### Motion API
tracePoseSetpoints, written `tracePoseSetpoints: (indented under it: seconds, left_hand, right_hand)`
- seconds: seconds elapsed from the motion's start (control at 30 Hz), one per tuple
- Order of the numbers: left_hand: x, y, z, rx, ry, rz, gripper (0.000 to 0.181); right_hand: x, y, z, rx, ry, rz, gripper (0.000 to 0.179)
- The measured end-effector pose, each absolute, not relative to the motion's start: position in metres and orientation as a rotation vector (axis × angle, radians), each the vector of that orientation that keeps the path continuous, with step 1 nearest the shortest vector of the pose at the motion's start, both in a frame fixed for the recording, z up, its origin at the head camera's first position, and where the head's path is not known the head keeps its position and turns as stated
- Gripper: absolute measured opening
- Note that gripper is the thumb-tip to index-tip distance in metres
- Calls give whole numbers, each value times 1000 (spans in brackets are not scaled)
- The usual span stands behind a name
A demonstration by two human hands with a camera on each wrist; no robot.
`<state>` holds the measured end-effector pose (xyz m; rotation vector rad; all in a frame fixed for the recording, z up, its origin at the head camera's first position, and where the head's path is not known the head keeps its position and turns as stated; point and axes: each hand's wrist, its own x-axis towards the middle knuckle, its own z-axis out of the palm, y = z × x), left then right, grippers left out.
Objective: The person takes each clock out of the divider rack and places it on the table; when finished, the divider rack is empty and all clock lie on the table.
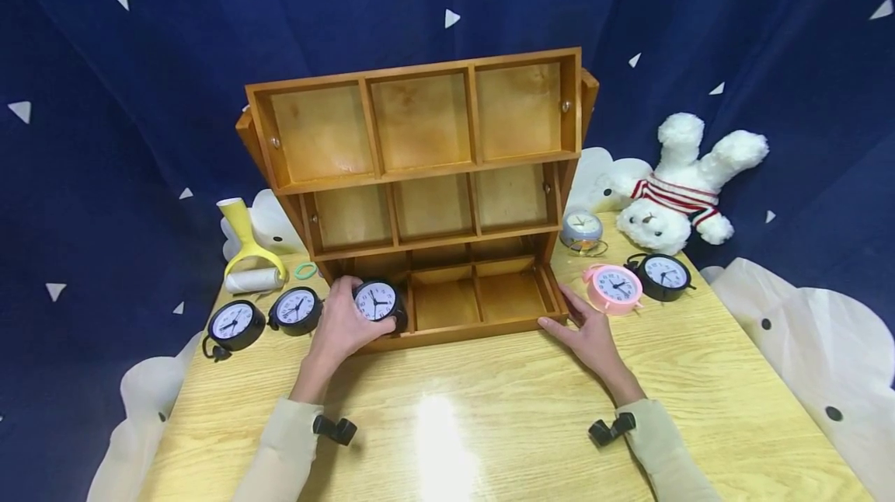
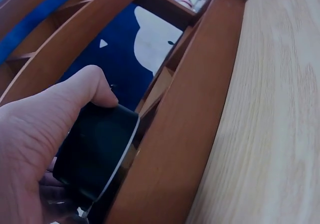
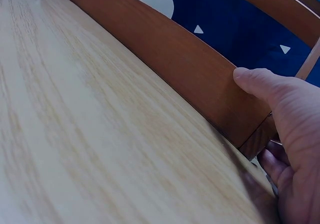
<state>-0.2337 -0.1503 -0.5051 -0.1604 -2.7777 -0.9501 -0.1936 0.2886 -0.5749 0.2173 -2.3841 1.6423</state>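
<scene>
A black round alarm clock [image 1: 375, 301] with a white dial sits tilted back at the left compartment of the bottom tier of a wooden three-tier shelf [image 1: 447, 334]. My left hand [image 1: 340, 323] grips this clock, thumb on its near right edge and fingers round its left side. In the left wrist view, the clock's black casing [image 2: 97, 149] lies between thumb and fingers, close behind the front board [image 2: 175, 119]. My right hand [image 1: 590, 337] holds the shelf's front right corner. Its thumb [image 3: 252, 79] lies on the front board, and the other fingers go round the end.
Two black alarm clocks [image 1: 236, 325] [image 1: 296, 310], a yellow-handled lint roller [image 1: 248, 245] and a green ring [image 1: 305, 270] lie left of the shelf. On the right are blue-grey [image 1: 582, 230], pink [image 1: 615, 287] and black [image 1: 664, 277] clocks. A white teddy bear [image 1: 674, 187] lies behind them.
</scene>
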Motion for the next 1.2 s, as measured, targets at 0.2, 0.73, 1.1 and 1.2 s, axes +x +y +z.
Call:
tracePoseSetpoints:
  seconds: [0.2,0.73,1.1,1.2]
  left_hand:
    - [-226,-154,-498,-202,-2692,-1004,85]
    - [-191,-191,-492,-125,-2655,-985,84]
    - [-164,-239,-496,-6,-2596,-960,85]
    - [-156,-252,-498,47,-2604,-940,86]
  right_hand:
    - [-184,280,-551,227,-2401,1627,75]
    - [-197,291,-585,205,-2370,1657,78]
    - [-198,294,-586,191,-2380,1644,77]
    - [-199,294,-589,206,-2374,1648,77]
